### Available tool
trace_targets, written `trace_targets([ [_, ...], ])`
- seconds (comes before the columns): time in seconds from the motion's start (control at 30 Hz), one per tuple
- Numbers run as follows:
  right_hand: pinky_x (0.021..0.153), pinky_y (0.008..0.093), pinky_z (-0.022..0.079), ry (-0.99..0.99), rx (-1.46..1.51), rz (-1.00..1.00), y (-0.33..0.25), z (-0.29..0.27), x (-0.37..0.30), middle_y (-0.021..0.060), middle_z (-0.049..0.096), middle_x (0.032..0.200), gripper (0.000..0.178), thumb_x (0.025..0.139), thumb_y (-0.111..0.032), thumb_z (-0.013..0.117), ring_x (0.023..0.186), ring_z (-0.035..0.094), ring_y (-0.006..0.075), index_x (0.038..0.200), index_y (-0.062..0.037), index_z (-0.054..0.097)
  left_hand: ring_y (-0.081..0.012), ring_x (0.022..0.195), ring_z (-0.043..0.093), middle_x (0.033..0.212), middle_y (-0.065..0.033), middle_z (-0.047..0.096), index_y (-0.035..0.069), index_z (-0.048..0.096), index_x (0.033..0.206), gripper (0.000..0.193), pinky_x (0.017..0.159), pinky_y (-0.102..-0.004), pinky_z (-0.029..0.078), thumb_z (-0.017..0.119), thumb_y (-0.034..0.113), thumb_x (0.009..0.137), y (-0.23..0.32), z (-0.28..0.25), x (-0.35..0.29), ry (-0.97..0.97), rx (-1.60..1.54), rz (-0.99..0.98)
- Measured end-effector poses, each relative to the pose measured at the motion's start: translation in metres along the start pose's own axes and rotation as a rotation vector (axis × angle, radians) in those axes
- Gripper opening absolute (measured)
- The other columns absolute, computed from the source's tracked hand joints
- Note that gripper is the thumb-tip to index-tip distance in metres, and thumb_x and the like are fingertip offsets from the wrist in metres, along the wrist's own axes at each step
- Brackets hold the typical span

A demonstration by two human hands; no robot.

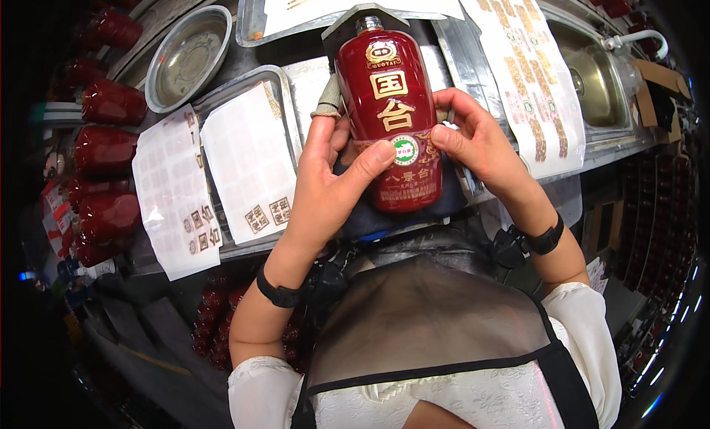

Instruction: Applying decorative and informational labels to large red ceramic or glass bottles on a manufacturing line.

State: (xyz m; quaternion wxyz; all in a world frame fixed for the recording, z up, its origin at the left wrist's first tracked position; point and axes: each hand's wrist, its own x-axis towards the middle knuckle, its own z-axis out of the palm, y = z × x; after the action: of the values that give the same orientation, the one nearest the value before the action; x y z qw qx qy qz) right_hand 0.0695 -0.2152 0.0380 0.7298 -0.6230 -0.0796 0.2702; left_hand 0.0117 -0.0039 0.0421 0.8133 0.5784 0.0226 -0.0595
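Observation:
A dark red glossy bottle with gold lettering lies on its back before me, its bare neck pointing away. Across its lower front runs a decal strip with a round green-and-white emblem. My left hand grips the bottle's left side, its thumb pressed on the strip beside the emblem. A greyish-green cloth finger cover sits on one of its fingers. At the right side, my right hand has its thumb on the strip's right end and its fingers curled at the bottle's edge; their tips are partly hidden.
Decal sheets lie at left, some over a metal tray. A round metal basin stands behind them. More red bottles line the far left. A long decal sheet and a sink with a white tap are at right.

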Motion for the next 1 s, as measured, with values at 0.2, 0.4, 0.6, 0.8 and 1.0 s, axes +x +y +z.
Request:
trace_targets([
  [0.2, 0.073, 0.0212, 0.053, 0.121, -0.096, 0.089, -0.011, 0.000, -0.002, 0.0071, 0.065, 0.104, 0.035, 0.091, -0.023, 0.072, 0.083, 0.063, 0.0068, 0.116, -0.0004, 0.060, -0.0221, 0.131, 0.050, 0.142, -0.0179, 0.050, 0.000, 0.022, 0.153, 0.081, 0.110, -0.0376, 0.038, 0.070, 0.020, 0.092, -0.002, -0.006, 0.000, -0.044, 0.036, 0.003],
  [0.4, 0.065, 0.0247, 0.056, 0.463, 0.502, 0.099, -0.011, -0.062, -0.016, 0.0087, 0.068, 0.096, 0.026, 0.089, -0.014, 0.067, 0.079, 0.065, 0.0120, 0.112, -0.0018, 0.063, -0.0239, 0.139, 0.040, 0.149, -0.0187, 0.042, -0.002, 0.021, 0.152, 0.089, 0.116, -0.0381, 0.030, 0.077, 0.021, 0.087, -0.006, -0.010, -0.003, -0.087, 0.171, 0.103],
  [0.6, 0.074, 0.0273, 0.055, 0.234, -0.508, -0.402, -0.055, 0.034, -0.034, 0.0086, 0.066, 0.099, 0.036, 0.081, 0.002, 0.073, 0.086, 0.067, 0.0152, 0.113, 0.0008, 0.058, -0.0227, 0.139, 0.041, 0.150, -0.0189, 0.041, -0.002, 0.020, 0.153, 0.089, 0.115, -0.0370, 0.031, 0.076, 0.016, 0.087, -0.006, -0.015, -0.007, -0.085, 0.109, 0.028],
  [0.8, 0.067, 0.0291, 0.053, 0.189, -0.934, -0.672, -0.065, 0.040, -0.006, 0.0120, 0.068, 0.090, 0.022, 0.079, 0.002, 0.072, 0.078, 0.068, 0.0227, 0.100, -0.0001, 0.065, -0.0220, 0.137, 0.042, 0.150, -0.0179, 0.041, -0.001, 0.022, 0.153, 0.087, 0.114, -0.0364, 0.033, 0.075, 0.014, 0.087, -0.009, -0.010, -0.004, -0.098, 0.103, 0.068],
  [1.0, 0.067, 0.0344, 0.052, 0.100, -1.054, -0.725, -0.067, 0.048, -0.010, 0.0113, 0.066, 0.086, 0.028, 0.074, 0.004, 0.075, 0.076, 0.065, 0.0279, 0.100, -0.0019, 0.066, -0.0216, 0.138, 0.040, 0.148, -0.0168, 0.042, -0.001, 0.026, 0.151, 0.086, 0.114, -0.0359, 0.032, 0.078, 0.017, 0.086, -0.015, -0.018, -0.003, -0.088, 0.175, 0.100],
])
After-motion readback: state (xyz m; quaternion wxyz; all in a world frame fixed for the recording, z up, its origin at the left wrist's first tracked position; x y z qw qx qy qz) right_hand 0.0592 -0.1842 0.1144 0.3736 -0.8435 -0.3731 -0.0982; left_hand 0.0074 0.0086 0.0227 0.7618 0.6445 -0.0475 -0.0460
